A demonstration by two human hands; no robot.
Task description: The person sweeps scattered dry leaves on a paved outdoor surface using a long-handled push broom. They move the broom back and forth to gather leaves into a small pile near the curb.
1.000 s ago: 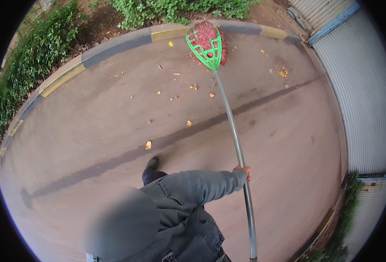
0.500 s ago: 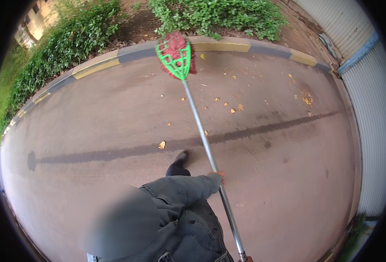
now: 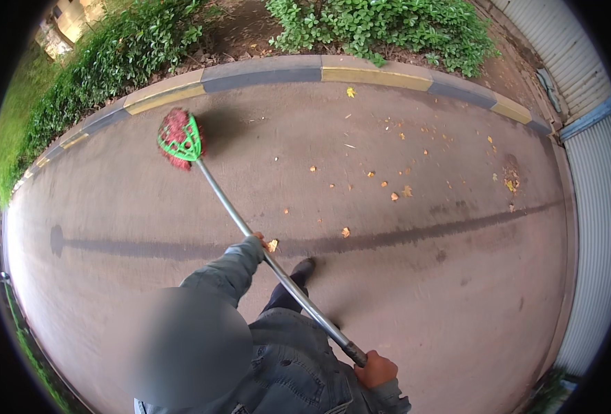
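A long-handled broom (image 3: 236, 219) reaches out in front of me, from lower right to upper left. Its metal pole ends in a green plastic frame (image 3: 189, 141) with red bristles, which is over the paving a little short of the kerb. My left hand (image 3: 259, 240) grips the pole around its middle, the arm stretched forward. At the near end of the pole, my right hand (image 3: 376, 370) is closed around the dark grip beside my hip. Fallen yellow leaves (image 3: 394, 196) are scattered on the ground to the right of the broom head.
A kerb painted in grey and yellow (image 3: 264, 74) curves across the far side, with green bushes (image 3: 388, 31) behind it. On the right stands a corrugated metal wall (image 3: 595, 241). A dark stained line (image 3: 361, 241) crosses the paving. My shoe (image 3: 304, 270) shows below it.
The broom head has swung left and nearer, from beside the kerb onto the paving. My left hand went left with the pole, and my right hand has come into fuller view.
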